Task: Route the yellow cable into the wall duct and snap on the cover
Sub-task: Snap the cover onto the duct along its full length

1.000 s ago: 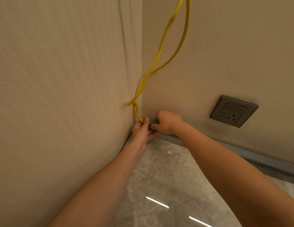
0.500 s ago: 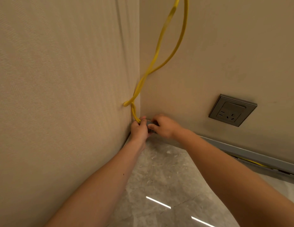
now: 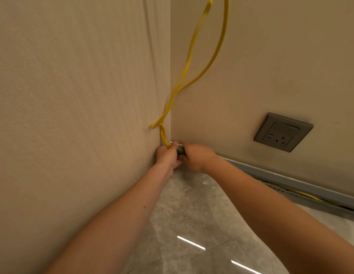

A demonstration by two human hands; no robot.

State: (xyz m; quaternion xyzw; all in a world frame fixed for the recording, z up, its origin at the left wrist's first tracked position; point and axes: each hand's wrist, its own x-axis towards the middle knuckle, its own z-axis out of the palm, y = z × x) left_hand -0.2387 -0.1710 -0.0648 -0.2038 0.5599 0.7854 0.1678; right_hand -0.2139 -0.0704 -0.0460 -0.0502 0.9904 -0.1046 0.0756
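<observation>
In the centre corner, the left hand (image 3: 168, 155) gripped the cable (image 3: 190, 54) while the right hand (image 3: 199, 158) held the duct (image 3: 280, 179) end. Routing looked unfinished; next, the cable needs pressing into the duct.

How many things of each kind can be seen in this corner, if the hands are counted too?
yellow cable: 1
grey wall duct: 1
wall socket: 1
hands: 2, the left hand and the right hand
Total: 5
</observation>
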